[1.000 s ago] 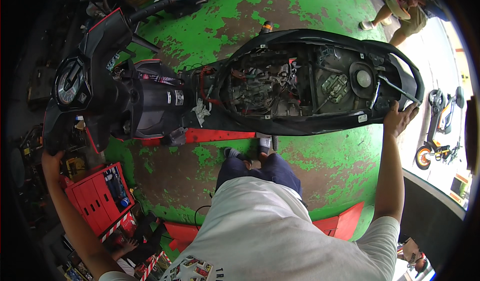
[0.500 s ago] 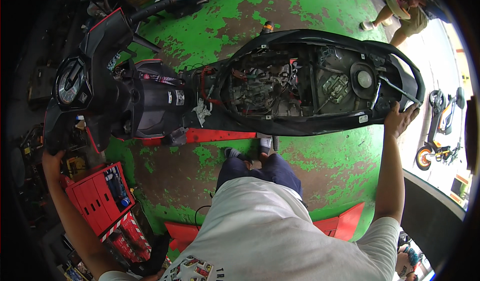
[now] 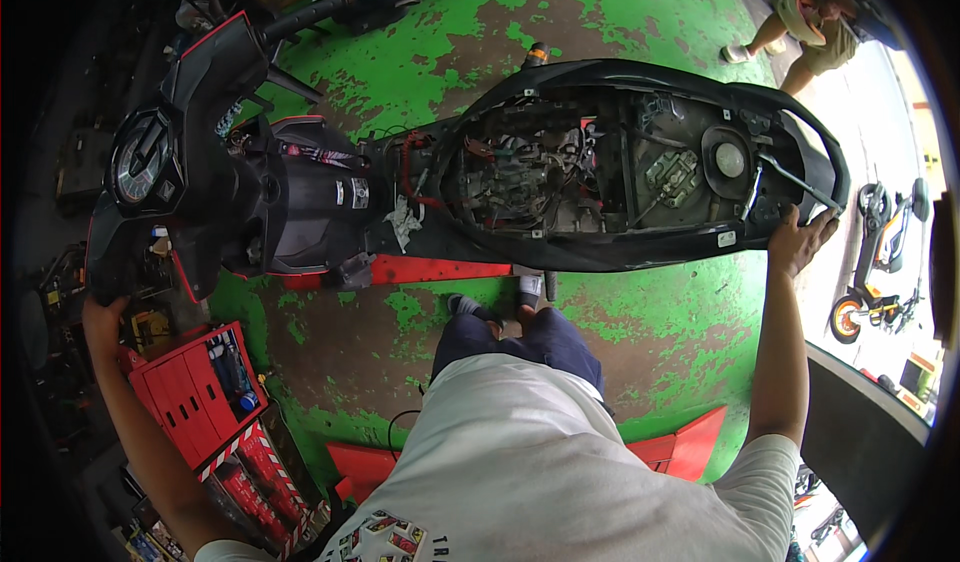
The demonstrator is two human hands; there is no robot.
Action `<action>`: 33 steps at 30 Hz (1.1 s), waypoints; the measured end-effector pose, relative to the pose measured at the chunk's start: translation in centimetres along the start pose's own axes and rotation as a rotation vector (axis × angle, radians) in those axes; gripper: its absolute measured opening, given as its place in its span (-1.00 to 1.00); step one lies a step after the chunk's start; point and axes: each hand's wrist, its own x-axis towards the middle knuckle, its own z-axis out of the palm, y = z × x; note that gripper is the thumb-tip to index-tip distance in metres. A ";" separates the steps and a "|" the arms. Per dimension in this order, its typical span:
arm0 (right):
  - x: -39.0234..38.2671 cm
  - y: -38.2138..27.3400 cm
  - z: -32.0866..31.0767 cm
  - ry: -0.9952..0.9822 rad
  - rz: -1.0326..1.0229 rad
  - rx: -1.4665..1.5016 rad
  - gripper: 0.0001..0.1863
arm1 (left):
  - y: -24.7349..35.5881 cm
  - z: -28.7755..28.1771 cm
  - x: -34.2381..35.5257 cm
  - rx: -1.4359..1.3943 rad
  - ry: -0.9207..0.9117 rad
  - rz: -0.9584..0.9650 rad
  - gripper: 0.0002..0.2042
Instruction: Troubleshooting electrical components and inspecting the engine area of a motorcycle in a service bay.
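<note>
In front of me, lengthwise from left to right, stands a black motor scooter (image 3: pixel 330 197) with its seat off and the engine bay (image 3: pixel 530 167) exposed. At its left end my left hand (image 3: pixel 104 320) is closed round the end of the handlebar (image 3: pixel 110 277), its fingers mostly hidden. Beside the handlebar sits the round speedometer (image 3: pixel 142 167). My right hand (image 3: pixel 797 245) grips the rear edge of the scooter's body, fingers curled over it. Close to those fingers, a long silver rod-like tool (image 3: pixel 800 182) lies across the tail. A crumpled white rag (image 3: pixel 403 222) rests on the footboard's rear part.
A red tool cabinet (image 3: pixel 195 392) stands at lower left. Under the scooter runs a red ramp-like panel (image 3: pixel 430 270); more red panels (image 3: pixel 690 447) lie behind me. At the far right are another person (image 3: pixel 815 37) and an orange-wheeled scooter (image 3: pixel 870 262). The floor (image 3: pixel 660 332) is worn green.
The handlebar and speedometer have shifted slightly, with my left hand still on them. My right hand keeps its place. A person at the lower right edge is out of sight now.
</note>
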 end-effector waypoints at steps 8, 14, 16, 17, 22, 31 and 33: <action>0.0 0.0 0.0 -0.002 0.010 0.009 -0.14 | -0.4 0.1 0.2 0.027 0.011 -0.038 -0.53; 0.0 0.0 -0.1 -0.002 0.006 0.014 -0.13 | -0.5 0.2 0.2 -0.031 -0.003 -0.063 -0.53; 0.0 0.0 0.0 -0.002 0.003 0.014 -0.12 | -0.7 0.2 0.3 -0.004 0.002 -0.067 -0.53; 0.0 0.1 0.0 -0.002 0.003 0.014 -0.12 | -0.8 0.1 0.4 0.033 0.017 -0.039 -0.53; 0.0 0.2 0.2 0.015 -0.008 0.019 -0.13 | -1.3 0.3 0.5 0.078 0.038 0.009 -0.54; 0.0 -0.2 -0.1 0.009 0.011 0.028 -0.13 | -0.8 0.1 0.5 0.069 0.002 -0.009 -0.54; 0.0 -0.2 -0.1 0.005 0.018 0.029 -0.13 | -0.5 0.0 0.3 0.018 -0.003 0.006 -0.54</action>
